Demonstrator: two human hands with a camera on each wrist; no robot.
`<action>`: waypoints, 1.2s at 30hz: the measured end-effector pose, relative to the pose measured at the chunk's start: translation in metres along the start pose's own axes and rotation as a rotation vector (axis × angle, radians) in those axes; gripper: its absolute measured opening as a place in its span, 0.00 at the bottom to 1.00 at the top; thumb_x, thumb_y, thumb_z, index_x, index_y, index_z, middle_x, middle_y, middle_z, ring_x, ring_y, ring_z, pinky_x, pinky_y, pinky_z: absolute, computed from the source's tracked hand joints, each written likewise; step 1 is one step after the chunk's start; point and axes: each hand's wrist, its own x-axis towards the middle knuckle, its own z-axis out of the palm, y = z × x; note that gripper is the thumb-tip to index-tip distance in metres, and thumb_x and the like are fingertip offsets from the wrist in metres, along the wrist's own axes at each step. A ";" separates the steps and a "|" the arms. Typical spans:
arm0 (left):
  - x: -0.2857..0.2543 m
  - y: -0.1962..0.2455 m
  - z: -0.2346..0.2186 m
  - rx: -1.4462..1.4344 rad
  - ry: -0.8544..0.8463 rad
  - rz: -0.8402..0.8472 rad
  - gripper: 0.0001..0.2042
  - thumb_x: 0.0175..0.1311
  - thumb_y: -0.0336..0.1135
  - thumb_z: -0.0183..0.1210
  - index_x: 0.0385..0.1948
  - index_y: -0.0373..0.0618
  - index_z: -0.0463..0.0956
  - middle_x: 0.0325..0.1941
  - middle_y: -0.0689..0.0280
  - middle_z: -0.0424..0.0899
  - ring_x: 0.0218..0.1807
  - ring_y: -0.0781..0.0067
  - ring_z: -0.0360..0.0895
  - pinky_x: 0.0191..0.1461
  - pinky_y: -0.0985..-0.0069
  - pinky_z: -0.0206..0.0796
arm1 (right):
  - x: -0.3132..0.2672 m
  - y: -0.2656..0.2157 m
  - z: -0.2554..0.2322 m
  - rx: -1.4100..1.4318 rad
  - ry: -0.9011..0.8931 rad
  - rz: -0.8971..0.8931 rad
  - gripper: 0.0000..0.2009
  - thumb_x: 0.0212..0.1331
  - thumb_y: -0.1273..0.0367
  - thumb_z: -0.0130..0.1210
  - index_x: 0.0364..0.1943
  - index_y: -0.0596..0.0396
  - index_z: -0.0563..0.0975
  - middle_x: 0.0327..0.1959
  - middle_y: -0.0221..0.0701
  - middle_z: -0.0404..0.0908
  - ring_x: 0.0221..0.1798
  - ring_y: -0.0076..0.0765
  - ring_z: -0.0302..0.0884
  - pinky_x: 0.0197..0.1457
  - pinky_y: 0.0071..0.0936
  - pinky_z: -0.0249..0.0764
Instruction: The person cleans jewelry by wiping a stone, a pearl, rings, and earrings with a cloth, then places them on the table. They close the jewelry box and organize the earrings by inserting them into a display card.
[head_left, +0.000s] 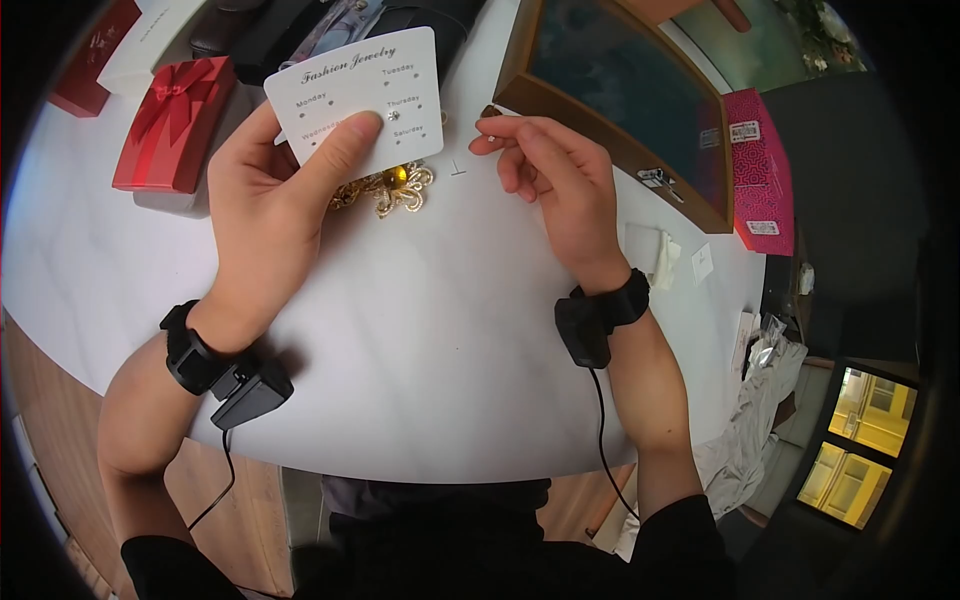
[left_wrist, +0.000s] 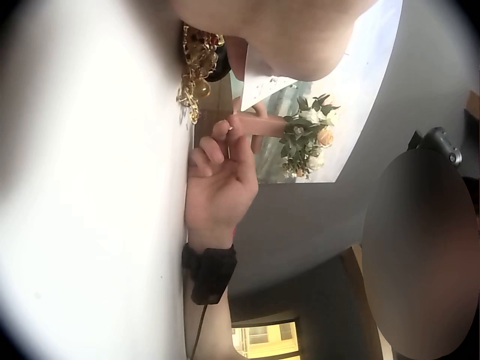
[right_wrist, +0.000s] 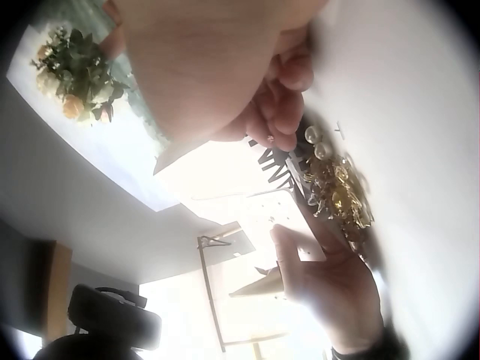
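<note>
Red gift box [head_left: 172, 130]: tied with a red ribbon, set just left of the left hand.
Left hand [head_left: 265, 212]: gripping the jewelry card at its lower left, with thumb across the front.
Jewelry card [head_left: 352, 86]: held tilted above the white table [head_left: 430, 350], printed "Fashion Jewelry" and weekday names, bearing a bright stud near "Thursday".
Gold ornament [head_left: 408, 198]: lying on the table, partly hidden by the card, with an amber-coloured stone showing.
Tiny T-shaped piece [head_left: 459, 168]: lying loose between card and right hand.
Small stud [head_left: 491, 138]: pinched at the right fingertips, near the card but apart from it.
Right hand [head_left: 562, 182]: narrowed to a fingertip pinch around the small stud.
Wooden box [head_left: 514, 72]: standing beyond the right hand, fitted with a dark glassy lid and metal clasp.
Pink patterned packet [head_left: 758, 175]: placed just right of the wooden box.
</note>
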 end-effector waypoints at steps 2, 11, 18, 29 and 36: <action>0.000 0.000 0.000 0.007 0.000 0.001 0.13 0.68 0.29 0.65 0.51 0.34 0.79 0.49 0.60 0.87 0.47 0.79 0.83 0.53 0.79 0.74 | -0.001 -0.002 0.000 -0.051 -0.018 0.015 0.17 0.73 0.68 0.43 0.52 0.65 0.82 0.43 0.38 0.87 0.32 0.17 0.69 0.35 0.16 0.63; 0.000 0.000 0.000 0.005 0.001 0.003 0.13 0.68 0.29 0.65 0.51 0.34 0.79 0.49 0.60 0.87 0.47 0.79 0.83 0.53 0.79 0.74 | -0.002 0.000 0.004 -0.028 -0.002 0.005 0.10 0.68 0.74 0.56 0.49 0.62 0.83 0.39 0.34 0.88 0.33 0.17 0.75 0.36 0.17 0.71; -0.002 0.002 0.003 0.002 -0.025 -0.030 0.14 0.68 0.28 0.65 0.52 0.33 0.79 0.49 0.59 0.87 0.47 0.77 0.84 0.52 0.78 0.77 | -0.003 0.001 0.007 -0.050 0.005 0.028 0.08 0.67 0.73 0.61 0.46 0.61 0.83 0.39 0.31 0.88 0.36 0.16 0.78 0.38 0.17 0.74; -0.004 0.002 0.006 0.031 -0.127 -0.051 0.15 0.67 0.26 0.65 0.53 0.32 0.77 0.47 0.58 0.87 0.47 0.76 0.84 0.50 0.78 0.78 | -0.008 -0.004 0.014 -0.117 0.159 -0.093 0.04 0.69 0.73 0.58 0.42 0.60 0.80 0.40 0.30 0.87 0.31 0.18 0.74 0.36 0.17 0.72; -0.004 -0.003 0.008 0.036 -0.115 0.000 0.21 0.63 0.24 0.67 0.57 0.32 0.73 0.48 0.58 0.86 0.48 0.74 0.84 0.52 0.78 0.78 | -0.014 -0.002 0.024 -0.270 0.212 -0.344 0.04 0.66 0.76 0.60 0.42 0.58 0.80 0.40 0.28 0.84 0.31 0.20 0.75 0.34 0.18 0.73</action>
